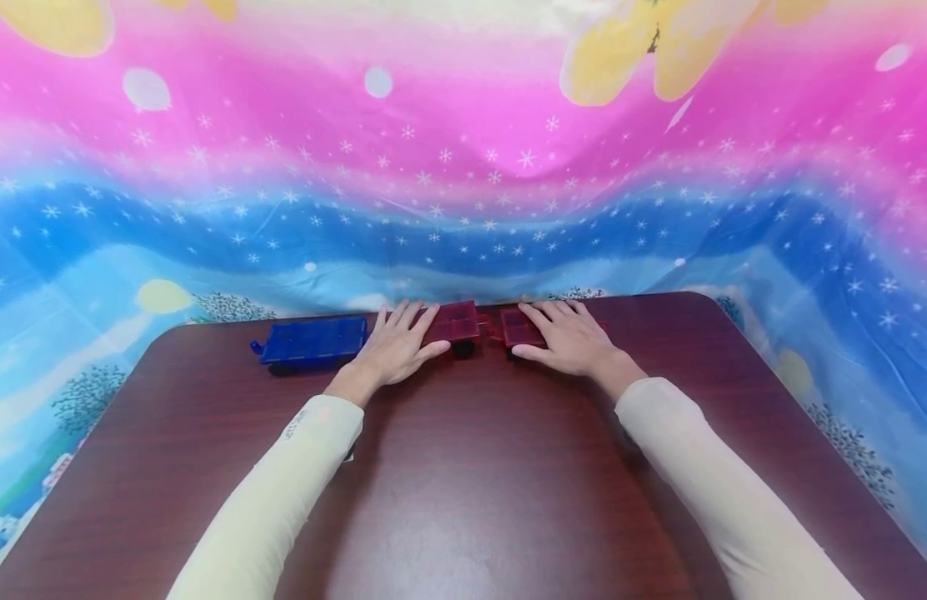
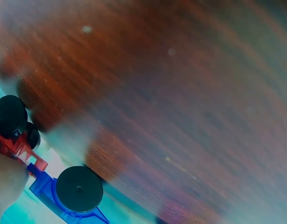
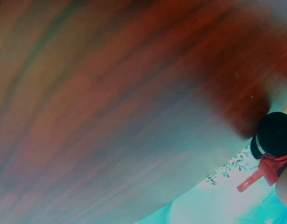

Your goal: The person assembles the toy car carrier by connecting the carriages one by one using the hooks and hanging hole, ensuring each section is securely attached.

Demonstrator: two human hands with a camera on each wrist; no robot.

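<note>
Along the far edge of the table, a blue toy wagon (image 1: 317,340) and two red toy wagons stand in a row. My left hand (image 1: 394,346) rests over the left part of the middle red wagon (image 1: 459,321), fingers extended, thumb along its near side. My right hand (image 1: 574,340) lies over the right-hand red wagon (image 1: 516,327), fingers extended and thumb at the near side. A red coupling (image 2: 38,161) meets the blue wagon's end in the left wrist view. A red bar (image 3: 250,182) sticks out past a black wheel (image 3: 276,135) in the right wrist view. Both palms' undersides are hidden.
The brown wooden table (image 1: 463,492) has rounded far corners. A patterned pink and blue cloth (image 1: 463,183) hangs right behind the far edge and down both sides. The wagons stand close to that edge.
</note>
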